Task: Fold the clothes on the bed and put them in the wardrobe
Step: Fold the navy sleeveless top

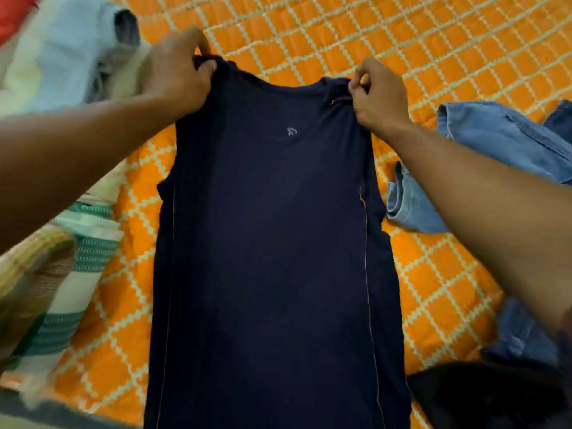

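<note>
A dark navy T-shirt [272, 243] with a small pale logo on the chest hangs stretched lengthwise over the orange checked bedspread [387, 35]. Its sleeves are folded inward along both sides. My left hand [179, 72] pinches the shirt's left shoulder between thumb and fingers. At the other shoulder, by the collar, my right hand [377, 94] grips the fabric. The lower hem runs out of the frame at the bottom.
Light blue denim clothes [483, 150] lie crumpled to the right. A pale blue and cream pile [65, 57] sits at the upper left. Striped green-and-white cloth [77, 267] lies at the left. A dark garment [483, 397] is at the lower right.
</note>
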